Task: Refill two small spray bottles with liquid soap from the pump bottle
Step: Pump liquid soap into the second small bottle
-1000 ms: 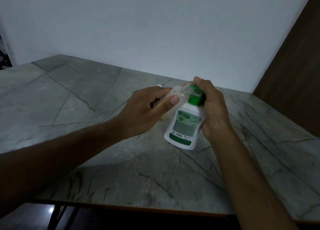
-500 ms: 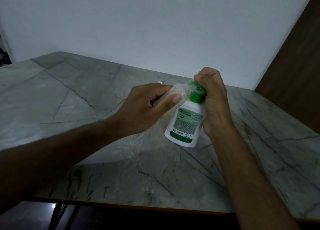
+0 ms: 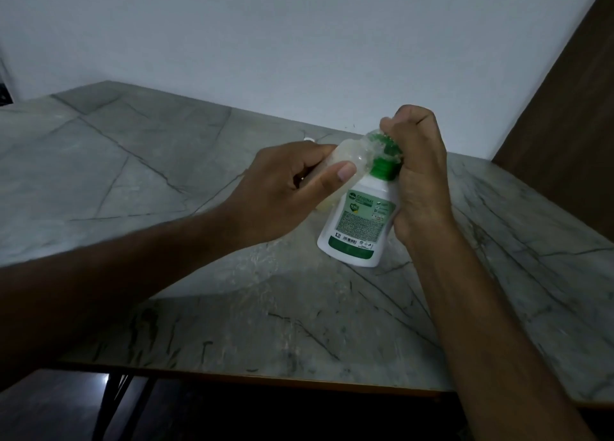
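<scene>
While the right hand [image 3: 418,171] curls over the green pump head of the white soap pump bottle [image 3: 360,222], which tilts with its base on the grey marble desk [image 3: 166,174], the left hand [image 3: 282,191] grips a small clear spray bottle [image 3: 349,153] between thumb and fingers. The spray bottle lies slanted, its mouth right at the pump's nozzle. A small white object [image 3: 309,139], too hidden to identify, sits on the desk behind the left hand.
</scene>
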